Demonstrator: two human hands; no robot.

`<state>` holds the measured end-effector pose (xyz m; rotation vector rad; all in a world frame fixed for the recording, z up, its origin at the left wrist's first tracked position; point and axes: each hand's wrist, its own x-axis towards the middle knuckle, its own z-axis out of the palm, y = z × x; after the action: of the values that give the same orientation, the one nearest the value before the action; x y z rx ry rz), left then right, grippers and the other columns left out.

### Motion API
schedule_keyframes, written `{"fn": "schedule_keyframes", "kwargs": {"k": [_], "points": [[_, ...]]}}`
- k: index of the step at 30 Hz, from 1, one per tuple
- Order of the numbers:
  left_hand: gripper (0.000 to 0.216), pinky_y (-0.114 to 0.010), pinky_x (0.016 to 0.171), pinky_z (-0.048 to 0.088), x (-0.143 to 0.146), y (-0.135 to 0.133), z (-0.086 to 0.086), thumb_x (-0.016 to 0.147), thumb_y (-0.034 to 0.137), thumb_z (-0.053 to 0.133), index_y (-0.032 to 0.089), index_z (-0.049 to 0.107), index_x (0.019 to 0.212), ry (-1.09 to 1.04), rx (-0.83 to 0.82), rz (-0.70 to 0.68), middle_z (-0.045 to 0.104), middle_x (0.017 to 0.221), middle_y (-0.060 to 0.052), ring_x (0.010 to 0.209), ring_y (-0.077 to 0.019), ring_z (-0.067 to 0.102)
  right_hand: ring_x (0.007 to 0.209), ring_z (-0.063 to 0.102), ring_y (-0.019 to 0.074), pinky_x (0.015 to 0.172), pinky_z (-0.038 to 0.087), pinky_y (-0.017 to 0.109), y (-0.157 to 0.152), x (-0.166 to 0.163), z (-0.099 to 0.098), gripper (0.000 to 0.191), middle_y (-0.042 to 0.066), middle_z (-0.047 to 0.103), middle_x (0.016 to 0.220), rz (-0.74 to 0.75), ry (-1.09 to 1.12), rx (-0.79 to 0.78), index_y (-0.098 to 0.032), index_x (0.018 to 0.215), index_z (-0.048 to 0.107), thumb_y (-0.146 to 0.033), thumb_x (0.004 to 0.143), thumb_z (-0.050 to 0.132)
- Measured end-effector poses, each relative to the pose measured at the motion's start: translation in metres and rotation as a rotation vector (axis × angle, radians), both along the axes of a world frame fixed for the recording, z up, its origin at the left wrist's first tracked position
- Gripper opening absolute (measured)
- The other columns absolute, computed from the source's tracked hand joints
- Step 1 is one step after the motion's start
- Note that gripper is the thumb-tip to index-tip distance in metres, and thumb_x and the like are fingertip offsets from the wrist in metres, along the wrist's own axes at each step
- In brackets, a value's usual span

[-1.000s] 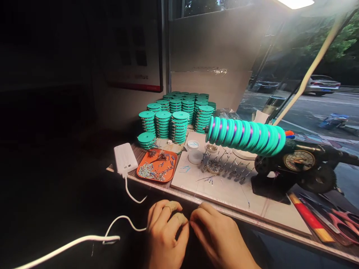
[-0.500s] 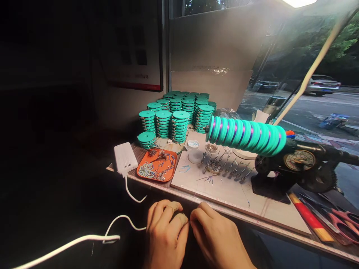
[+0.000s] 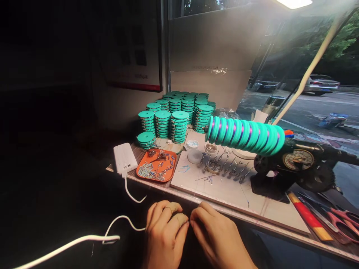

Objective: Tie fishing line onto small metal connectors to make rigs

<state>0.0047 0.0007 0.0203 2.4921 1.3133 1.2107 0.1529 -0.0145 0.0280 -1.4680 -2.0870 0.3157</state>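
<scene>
My left hand [image 3: 164,233] and my right hand [image 3: 221,239] are close together below the near edge of the table, fingertips pinched and almost touching. Two fingers of the left hand wear tape wraps. What they pinch is too small to see. A row of teal spools [image 3: 245,134] wound with purple thread sits on the shaft of a black winding machine [image 3: 304,168] at the right. Stacks of teal spools [image 3: 175,116] stand at the back of the table.
An orange tray [image 3: 156,165] holds small beads and metal bits beside a white power bank [image 3: 125,157] with a white cable [image 3: 84,239]. Small hooks and little dishes lie on a white board [image 3: 232,194]. Scissors [image 3: 343,220] and a red-yellow ruler [image 3: 308,216] lie at the right.
</scene>
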Motion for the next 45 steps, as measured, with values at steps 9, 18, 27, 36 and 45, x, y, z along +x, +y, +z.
{"fn": "schedule_keyframes", "kwargs": {"k": [9, 18, 27, 36, 45], "points": [[0.016, -0.032, 0.071, 0.042, 0.0004, -0.0003, 0.0008, 0.072, 0.006, 0.056, 0.022, 0.061, 0.069, 0.000, 0.006, 0.018, 0.063, 0.077, -0.001, 0.078, -0.0178, 0.054, 0.055, 0.057, 0.0128, 0.048, 0.037, 0.021, 0.0000, -0.0013, 0.0000, 0.019, 0.001, 0.056, 0.069, -0.012, 0.053, -0.025, -0.021, 0.074, 0.053, -0.016, 0.082, 0.037], [0.017, -0.031, 0.069, 0.042, 0.0028, -0.0008, 0.0041, 0.071, 0.005, 0.056, 0.020, 0.059, 0.064, -0.042, 0.013, 0.013, 0.062, 0.074, 0.000, 0.075, -0.0167, 0.054, 0.056, 0.057, 0.0122, 0.050, 0.039, 0.020, 0.0000, -0.0016, -0.0007, 0.018, 0.001, 0.057, 0.070, 0.003, 0.092, -0.022, -0.021, 0.073, 0.052, -0.016, 0.082, 0.037], [0.016, -0.032, 0.069, 0.042, 0.0041, -0.0002, 0.0050, 0.071, 0.007, 0.056, 0.021, 0.059, 0.063, -0.055, 0.001, 0.027, 0.063, 0.073, 0.000, 0.075, -0.0170, 0.054, 0.060, 0.057, 0.0131, 0.051, 0.040, 0.021, 0.0010, -0.0021, -0.0035, 0.015, 0.001, 0.056, 0.072, 0.015, 0.100, -0.059, -0.021, 0.075, 0.051, -0.015, 0.082, 0.039], [0.016, -0.032, 0.071, 0.041, 0.0016, 0.0000, 0.0015, 0.071, 0.006, 0.056, 0.021, 0.059, 0.066, -0.028, -0.012, 0.014, 0.062, 0.076, 0.000, 0.078, -0.0171, 0.054, 0.059, 0.056, 0.0133, 0.051, 0.039, 0.021, 0.0003, -0.0027, -0.0017, 0.015, 0.001, 0.055, 0.070, 0.017, 0.111, -0.056, -0.021, 0.073, 0.049, -0.016, 0.082, 0.038], [0.017, -0.032, 0.070, 0.042, 0.0038, 0.0004, 0.0039, 0.071, 0.007, 0.055, 0.021, 0.059, 0.063, -0.040, 0.014, 0.028, 0.063, 0.074, 0.000, 0.076, -0.0176, 0.054, 0.058, 0.056, 0.0120, 0.050, 0.040, 0.019, 0.0008, -0.0015, -0.0029, 0.013, 0.000, 0.055, 0.070, 0.016, 0.108, -0.026, -0.021, 0.074, 0.049, -0.014, 0.081, 0.040]]}}
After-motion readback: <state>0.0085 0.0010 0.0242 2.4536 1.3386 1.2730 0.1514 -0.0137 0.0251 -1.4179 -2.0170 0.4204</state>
